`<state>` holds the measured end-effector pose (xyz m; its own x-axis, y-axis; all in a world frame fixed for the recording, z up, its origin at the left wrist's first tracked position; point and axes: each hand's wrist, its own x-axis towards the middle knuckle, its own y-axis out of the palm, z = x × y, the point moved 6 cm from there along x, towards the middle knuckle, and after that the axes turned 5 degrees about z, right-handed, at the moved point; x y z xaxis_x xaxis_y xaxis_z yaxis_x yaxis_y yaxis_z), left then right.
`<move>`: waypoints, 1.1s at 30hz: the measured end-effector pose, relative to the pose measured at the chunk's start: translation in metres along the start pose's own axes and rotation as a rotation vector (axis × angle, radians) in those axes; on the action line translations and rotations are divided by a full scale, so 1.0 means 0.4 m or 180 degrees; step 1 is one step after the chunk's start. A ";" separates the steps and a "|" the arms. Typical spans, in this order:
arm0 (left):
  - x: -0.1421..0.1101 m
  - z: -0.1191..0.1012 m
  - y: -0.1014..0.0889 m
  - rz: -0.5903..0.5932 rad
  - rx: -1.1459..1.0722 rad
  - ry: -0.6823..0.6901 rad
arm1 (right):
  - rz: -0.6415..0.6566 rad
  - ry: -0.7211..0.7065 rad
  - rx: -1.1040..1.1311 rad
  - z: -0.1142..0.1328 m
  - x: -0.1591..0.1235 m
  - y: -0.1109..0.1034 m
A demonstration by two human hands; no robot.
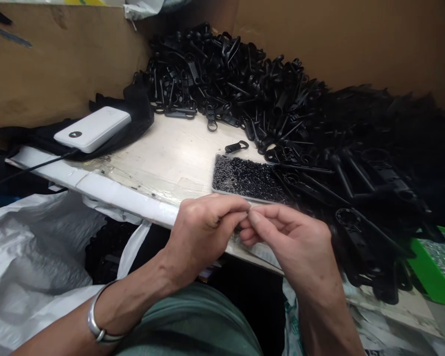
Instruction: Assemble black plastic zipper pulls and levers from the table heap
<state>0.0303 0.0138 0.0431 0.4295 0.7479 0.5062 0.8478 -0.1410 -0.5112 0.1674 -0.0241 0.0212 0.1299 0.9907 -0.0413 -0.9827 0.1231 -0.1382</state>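
Note:
My left hand (203, 230) and my right hand (289, 242) meet at the table's front edge, fingertips pinched together on something tiny I cannot make out. A silver bracelet (96, 324) rings my left wrist. Just beyond the fingers lies a flat tray of small black beads (244, 179). A single black plastic part (236, 147) lies loose on the white table (170, 158) behind the tray.
A large heap of black plastic parts (267, 94) covers the back and right of the table. A white power bank (92, 128) rests on black cloth at the left. A green bin (435, 272) sits at the right edge. White bags (33, 257) hang below left. Cardboard walls stand behind.

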 end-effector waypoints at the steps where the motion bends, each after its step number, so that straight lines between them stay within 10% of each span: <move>1: 0.001 0.000 -0.001 -0.0023 -0.0011 -0.0022 | -0.0010 -0.0009 0.0021 0.001 0.004 0.000; 18: -0.017 0.041 0.010 0.0474 -0.0777 -0.0615 | -0.0461 -0.0156 -0.0213 -0.005 0.004 -0.025; 22: -0.036 -0.006 0.032 0.0352 0.0401 0.0315 | -0.0692 -0.0045 0.0133 -0.036 -0.006 -0.078; 25: -0.058 -0.041 0.112 0.0990 0.1349 0.1056 | -0.0932 -0.0055 0.0240 -0.052 -0.019 -0.112; 33: -0.103 -0.049 0.166 0.1115 0.2082 0.1704 | -0.1034 -0.0052 0.0160 -0.063 -0.032 -0.132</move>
<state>0.0749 -0.0392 0.0021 0.8543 0.3077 0.4190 0.3667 0.2145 -0.9053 0.2210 -0.0449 0.0040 0.4359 0.8999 0.0129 -0.8956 0.4351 -0.0925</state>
